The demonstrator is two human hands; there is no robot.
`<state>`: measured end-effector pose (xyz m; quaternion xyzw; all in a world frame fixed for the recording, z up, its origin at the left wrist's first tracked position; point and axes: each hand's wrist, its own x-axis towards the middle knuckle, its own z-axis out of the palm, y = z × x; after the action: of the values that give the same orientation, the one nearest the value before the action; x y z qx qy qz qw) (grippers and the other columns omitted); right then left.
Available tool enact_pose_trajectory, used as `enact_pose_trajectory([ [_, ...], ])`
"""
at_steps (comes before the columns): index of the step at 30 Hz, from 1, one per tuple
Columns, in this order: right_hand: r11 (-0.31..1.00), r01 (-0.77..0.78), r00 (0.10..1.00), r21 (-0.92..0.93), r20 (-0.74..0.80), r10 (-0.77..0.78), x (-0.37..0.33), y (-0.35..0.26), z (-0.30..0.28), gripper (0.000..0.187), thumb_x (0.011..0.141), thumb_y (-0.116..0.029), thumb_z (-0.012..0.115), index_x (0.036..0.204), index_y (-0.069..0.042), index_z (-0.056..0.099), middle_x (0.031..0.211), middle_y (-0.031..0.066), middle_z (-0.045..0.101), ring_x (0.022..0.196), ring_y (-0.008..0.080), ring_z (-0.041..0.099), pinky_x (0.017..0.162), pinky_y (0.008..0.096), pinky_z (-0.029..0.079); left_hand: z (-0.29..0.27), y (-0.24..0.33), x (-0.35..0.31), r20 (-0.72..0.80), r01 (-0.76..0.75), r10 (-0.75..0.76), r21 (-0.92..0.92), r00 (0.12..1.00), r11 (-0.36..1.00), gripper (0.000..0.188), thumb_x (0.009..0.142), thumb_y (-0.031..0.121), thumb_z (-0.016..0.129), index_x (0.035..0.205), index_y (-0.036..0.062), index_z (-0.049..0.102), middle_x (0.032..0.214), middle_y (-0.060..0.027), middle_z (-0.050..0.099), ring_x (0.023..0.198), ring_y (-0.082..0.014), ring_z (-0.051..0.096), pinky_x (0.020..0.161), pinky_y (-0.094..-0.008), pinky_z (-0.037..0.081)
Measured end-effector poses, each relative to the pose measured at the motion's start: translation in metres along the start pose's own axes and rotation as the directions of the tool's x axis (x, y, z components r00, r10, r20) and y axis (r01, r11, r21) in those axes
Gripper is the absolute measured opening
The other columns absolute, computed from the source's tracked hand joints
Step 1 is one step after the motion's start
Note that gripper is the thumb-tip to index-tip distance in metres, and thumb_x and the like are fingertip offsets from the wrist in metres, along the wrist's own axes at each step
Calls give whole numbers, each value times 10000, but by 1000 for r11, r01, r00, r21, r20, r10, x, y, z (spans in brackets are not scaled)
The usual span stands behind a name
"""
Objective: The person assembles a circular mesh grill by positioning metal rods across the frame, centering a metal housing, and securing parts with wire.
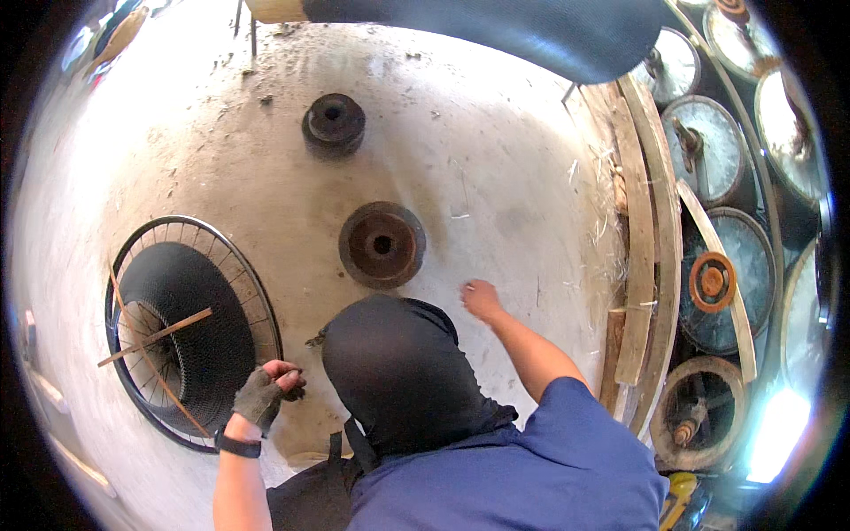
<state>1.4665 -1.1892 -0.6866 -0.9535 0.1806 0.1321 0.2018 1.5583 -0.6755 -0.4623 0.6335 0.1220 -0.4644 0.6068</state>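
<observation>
My left hand [266, 389], in a grey fingerless glove with a black band at the wrist, is closed. Its fingertips are pinched together over something too small to make out. Beside it, to the left, lies a spoked rim [197, 221] with a black textured bowl-like piece [217, 332] in it and thin crossed sticks over that. My bare right hand [479, 299] hovers with curled fingers; what they hold, if anything, is hidden. Nearest to it is a rusty round metal piece [382, 245] with a central hole. Between my arms bulges a black cloth-covered form [390, 363].
Farther off stands a second dark round metal piece [333, 126] with a hole. A large black textured roll [531, 35] spans the far side. Wooden planks [642, 230] edge the floor at right, beside several large discs [704, 146] and an orange ring [712, 281].
</observation>
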Motion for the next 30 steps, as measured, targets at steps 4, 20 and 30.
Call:
enact_pose_trajectory([
  [4,938,124,987,324,60,-151,11,-127,-32,269,905,-239,486,920,-20,643,973,238,655,929,452,609,804,531,487,10,26,-27,-103,-63,71,81,992,995,205,948,160,627,1087,9,622,940,-59,681,849,-143,637,787,-288,511],
  [20,917,183,970,355,86,-227,43,-219,-92,305,882,-310,709,920,-8,694,720,118,657,672,167,607,651,347,498,38,9,-52,-48,-143,304,806,952,575,345,889,323,590,1084,40,612,1010,-176,642,960,-363,629,804,-455,508],
  [30,427,870,411,246,116,-904,69,-477,-116,212,895,-187,671,863,20,635,767,173,608,748,350,629,675,406,488,60,-5,-73,-149,-31,359,892,922,450,257,794,154,600,1032,59,610,935,-128,637,885,-332,656,748,-457,518],
])
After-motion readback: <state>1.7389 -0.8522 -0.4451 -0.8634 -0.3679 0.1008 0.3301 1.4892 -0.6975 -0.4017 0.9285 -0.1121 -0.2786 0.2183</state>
